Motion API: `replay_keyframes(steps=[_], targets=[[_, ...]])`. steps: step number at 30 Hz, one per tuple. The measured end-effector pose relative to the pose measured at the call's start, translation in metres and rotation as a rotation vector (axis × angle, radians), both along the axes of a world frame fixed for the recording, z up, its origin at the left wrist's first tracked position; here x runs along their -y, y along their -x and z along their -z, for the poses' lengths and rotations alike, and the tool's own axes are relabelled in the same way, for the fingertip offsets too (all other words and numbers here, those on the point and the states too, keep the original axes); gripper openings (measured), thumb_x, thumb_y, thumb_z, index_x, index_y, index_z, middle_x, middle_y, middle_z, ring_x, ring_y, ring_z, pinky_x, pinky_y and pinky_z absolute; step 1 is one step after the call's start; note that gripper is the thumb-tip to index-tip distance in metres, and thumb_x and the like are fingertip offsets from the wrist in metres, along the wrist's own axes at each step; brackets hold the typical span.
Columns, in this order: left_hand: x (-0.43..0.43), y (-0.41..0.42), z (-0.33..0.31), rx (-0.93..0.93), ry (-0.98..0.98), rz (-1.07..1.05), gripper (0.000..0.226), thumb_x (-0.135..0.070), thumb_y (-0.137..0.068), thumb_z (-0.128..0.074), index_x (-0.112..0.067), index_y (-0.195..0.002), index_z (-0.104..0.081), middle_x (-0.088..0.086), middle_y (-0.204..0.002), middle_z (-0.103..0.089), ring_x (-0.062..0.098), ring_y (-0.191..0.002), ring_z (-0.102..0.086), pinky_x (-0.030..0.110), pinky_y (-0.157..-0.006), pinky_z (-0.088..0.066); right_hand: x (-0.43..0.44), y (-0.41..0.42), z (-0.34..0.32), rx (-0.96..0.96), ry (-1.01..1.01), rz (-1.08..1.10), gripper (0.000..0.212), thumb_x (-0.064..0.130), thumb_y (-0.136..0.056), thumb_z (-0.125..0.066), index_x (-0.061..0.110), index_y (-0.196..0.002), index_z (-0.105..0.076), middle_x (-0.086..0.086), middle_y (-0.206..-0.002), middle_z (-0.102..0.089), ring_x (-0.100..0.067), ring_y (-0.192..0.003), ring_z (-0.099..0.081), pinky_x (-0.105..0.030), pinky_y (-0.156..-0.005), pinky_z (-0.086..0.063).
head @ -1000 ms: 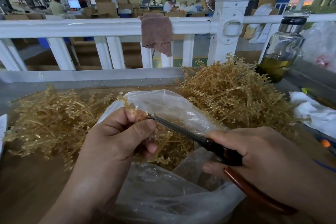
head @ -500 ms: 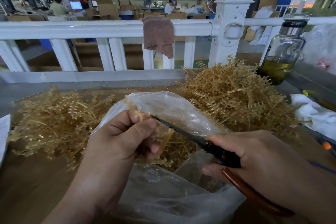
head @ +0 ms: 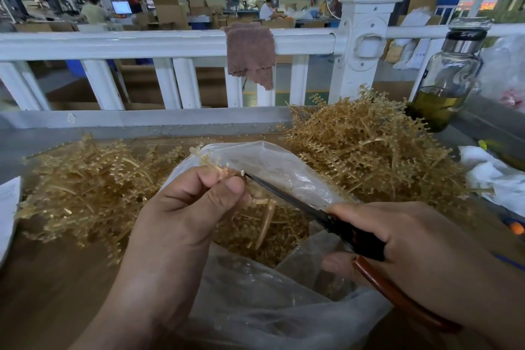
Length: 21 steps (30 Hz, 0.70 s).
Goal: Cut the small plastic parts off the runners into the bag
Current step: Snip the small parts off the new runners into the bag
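Runner (head: 208, 160) with small parts is pinched between thumb and fingers of the left hand (head: 184, 207), above the open clear bag (head: 284, 167). Right hand (head: 412, 247) grips the scissors (head: 321, 216), whose tips touch the runner beside the left thumb.

The right hand (head: 420, 258) partly hides the scissors (head: 287, 196) handles; the bottom edge crops the bag (head: 270, 315).

I see the bag (head: 272, 318) at the front middle of the worktop (head: 51, 293), the left heap of runners (head: 93, 187) beside it and the right heap (head: 366, 148) behind it. A railing (head: 142, 42) runs behind, a cloth (head: 250, 51) hung over it; a bottle (head: 446, 79) stands far right.
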<state>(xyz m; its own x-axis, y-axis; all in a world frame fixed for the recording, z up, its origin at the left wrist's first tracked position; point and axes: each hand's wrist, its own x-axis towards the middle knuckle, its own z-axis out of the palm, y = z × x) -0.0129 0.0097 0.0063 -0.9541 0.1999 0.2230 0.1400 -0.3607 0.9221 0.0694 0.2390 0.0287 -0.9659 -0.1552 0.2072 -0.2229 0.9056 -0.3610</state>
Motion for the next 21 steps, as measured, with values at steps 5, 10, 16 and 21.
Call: replay_keyframes(steps=[5, 10, 16, 21], targets=[[-0.0022, -0.0008, -0.0026, 0.01, -0.067, -0.022, 0.011, -0.02, -0.062, -0.079, -0.019, -0.065, -0.068, 0.006, -0.074, -0.07, 0.014, -0.069, -0.069, 0.017, -0.066, -0.056, -0.001, -0.0002, -0.0008, -0.017, -0.01, 0.013, 0.068, 0.088, -0.075, -0.039, 0.035, -0.106, -0.065, 0.023, -0.087, -0.065, 0.004, -0.081, -0.061, -0.022, -0.074, -0.047], [-0.0019, -0.0003, -0.003, -0.029, -0.019, -0.045, 0.008, -0.026, -0.062, -0.079, -0.023, -0.063, -0.072, 0.003, -0.074, -0.071, 0.012, -0.072, -0.07, 0.016, -0.069, -0.056, 0.0005, -0.0014, -0.003, -0.023, -0.016, 0.016, 0.062, 0.084, -0.075, -0.043, 0.035, -0.106, -0.064, 0.022, -0.086, -0.066, 0.002, -0.077, -0.062, -0.025, -0.071, -0.048], [0.0004, 0.0007, -0.0017, -0.035, -0.006, -0.036, 0.011, -0.025, -0.063, -0.081, -0.023, -0.064, -0.071, -0.002, -0.073, -0.07, 0.01, -0.072, -0.069, 0.018, -0.07, -0.056, 0.0009, -0.0027, -0.0068, 0.009, -0.024, 0.012, 0.058, 0.083, -0.075, -0.046, 0.041, -0.112, -0.061, 0.022, -0.089, -0.067, 0.001, -0.079, -0.064, -0.024, -0.066, -0.05], [0.0015, 0.0023, -0.0004, -0.035, 0.0, -0.04, 0.011, -0.019, -0.071, -0.077, -0.024, -0.064, -0.071, -0.001, -0.072, -0.07, 0.011, -0.071, -0.069, 0.019, -0.069, -0.056, 0.0006, -0.0021, -0.0061, 0.002, -0.029, 0.025, 0.061, 0.085, -0.075, -0.045, 0.039, -0.11, -0.062, 0.023, -0.09, -0.067, 0.002, -0.08, -0.063, -0.024, -0.072, -0.048]])
